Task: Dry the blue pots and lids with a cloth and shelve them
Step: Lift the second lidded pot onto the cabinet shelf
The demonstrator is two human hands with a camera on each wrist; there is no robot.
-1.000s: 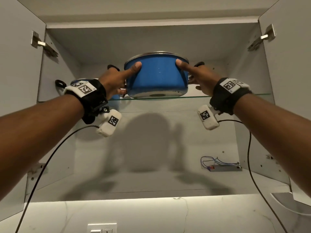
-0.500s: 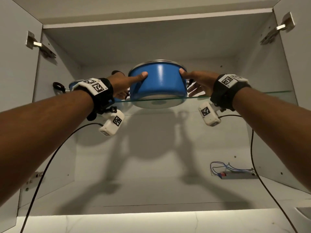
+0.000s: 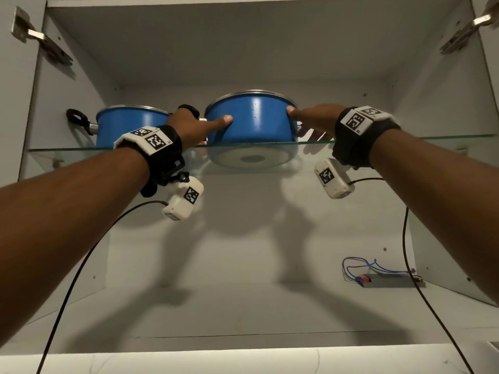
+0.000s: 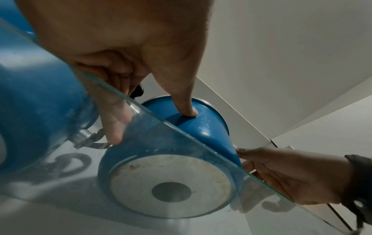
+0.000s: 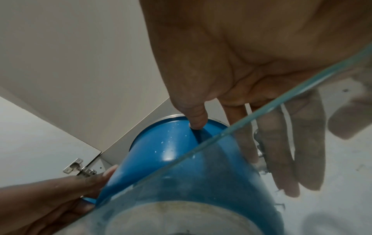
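— Where's the blue pot (image 3: 252,120) now?

— Upright on the glass shelf (image 3: 405,139) of the open cabinet (image 3: 243,49), close to the front edge. Looking up through the glass I can see its pale base lying flat, so I judge it is set down.

— And your hands?

— Both are on it. My left hand (image 3: 189,125) has its thumb (image 4: 189,109) pressed on the blue wall, with the fingers (image 4: 114,127) curled in round the side handle. My right hand (image 3: 316,117) only touches. Its thumb rests on the wall, and its fingers (image 5: 281,151) lie straight and relaxed alongside the other handle, gripping nothing.

— Anything else shelved?

— The other blue pot (image 3: 129,125) stands just to the left on the same shelf. The two are near each other, with my left hand between them.

— So how far along are you?

— Two pots are up, by my reckoning. What's left here is to let go and draw my arms out. I see no lids and no cloth, so I can't tell whether the lids are dried. I'd guess they're yet to come.

— Is the pot dry?

— There are pale specks on its wall in the wrist views. I can't tell whether they're drops or marks.

— Anything below?

— A small box with blue wires (image 3: 386,279) lies on the cabinet floor, well apart from the pots.
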